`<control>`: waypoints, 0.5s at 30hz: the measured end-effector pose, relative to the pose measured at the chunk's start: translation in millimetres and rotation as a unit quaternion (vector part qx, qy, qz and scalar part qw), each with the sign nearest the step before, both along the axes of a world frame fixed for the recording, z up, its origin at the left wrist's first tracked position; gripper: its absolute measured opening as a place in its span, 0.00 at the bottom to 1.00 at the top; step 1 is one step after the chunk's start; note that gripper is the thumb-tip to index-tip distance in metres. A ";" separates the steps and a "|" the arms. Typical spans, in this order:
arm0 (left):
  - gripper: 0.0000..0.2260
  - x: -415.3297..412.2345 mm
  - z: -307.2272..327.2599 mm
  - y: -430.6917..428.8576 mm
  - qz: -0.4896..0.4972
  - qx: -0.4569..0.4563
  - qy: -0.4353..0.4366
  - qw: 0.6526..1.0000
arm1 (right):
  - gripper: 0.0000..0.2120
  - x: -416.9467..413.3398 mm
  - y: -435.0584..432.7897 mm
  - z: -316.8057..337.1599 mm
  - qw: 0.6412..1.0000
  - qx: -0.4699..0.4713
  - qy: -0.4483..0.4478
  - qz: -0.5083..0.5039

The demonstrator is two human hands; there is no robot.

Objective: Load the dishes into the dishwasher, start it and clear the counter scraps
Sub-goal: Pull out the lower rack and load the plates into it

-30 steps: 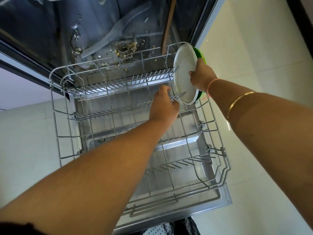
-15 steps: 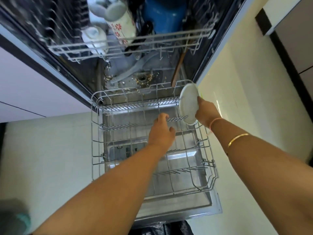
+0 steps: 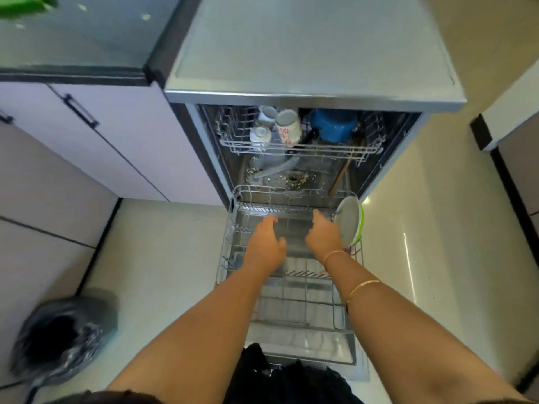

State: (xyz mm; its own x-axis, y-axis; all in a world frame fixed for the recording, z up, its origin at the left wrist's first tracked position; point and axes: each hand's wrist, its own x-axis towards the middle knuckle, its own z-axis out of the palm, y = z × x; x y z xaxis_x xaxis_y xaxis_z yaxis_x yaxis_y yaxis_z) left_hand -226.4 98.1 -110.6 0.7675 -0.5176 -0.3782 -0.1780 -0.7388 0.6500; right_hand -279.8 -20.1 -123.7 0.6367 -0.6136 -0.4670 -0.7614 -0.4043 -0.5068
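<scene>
Right now the lower rack [image 3: 227,249] stands pulled out of the dishwasher [image 3: 315,53], and both hands hover over it holding nothing. The left hand [image 3: 267,243] has its fingers loosely spread above the rack's middle. The right hand [image 3: 323,237], fingers relaxed, is just beside a white plate [image 3: 348,221]; whether it touches the rim I cannot tell. That plate stands on edge in the rack's two o'clock corner, tilted a little, with a green plate [image 3: 360,225] close behind it. The upper rack [image 3: 300,148] already carries cups [image 3: 287,126] and a blue pot [image 3: 332,125]. The step in hand looks like seating these plates before fetching more. To do it well, check that each plate sits between tines rather than leaning on its neighbour, then fill the slots in order toward nine o'clock. Food bits [image 3: 294,179] lie on the tub floor at twelve o'clock and are probably worth clearing before starting. Scraps [image 3: 145,16] wait on the surface [image 3: 87,39] at ten o'clock.
</scene>
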 end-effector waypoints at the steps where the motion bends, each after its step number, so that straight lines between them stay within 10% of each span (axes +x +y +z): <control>1: 0.19 -3.1 6.3 8.5 0.013 -0.006 0.005 1.000 | 0.30 2.0 11.7 10.6 1.000 0.001 -0.008 0.011; 15: 0.22 75.4 77.1 164.1 0.137 0.053 -0.070 0.987 | 0.23 104.6 179.9 110.7 0.916 -0.162 -0.081 0.358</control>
State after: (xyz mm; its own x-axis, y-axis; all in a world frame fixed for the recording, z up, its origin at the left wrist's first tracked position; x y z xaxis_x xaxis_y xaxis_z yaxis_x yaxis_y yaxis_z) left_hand -151.0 262.2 -33.5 0.9217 -0.2471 -0.2990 -0.0457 -0.8347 0.5489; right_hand -175.2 159.8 -13.0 0.9750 -0.1007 -0.1982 -0.1672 -0.9197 -0.3551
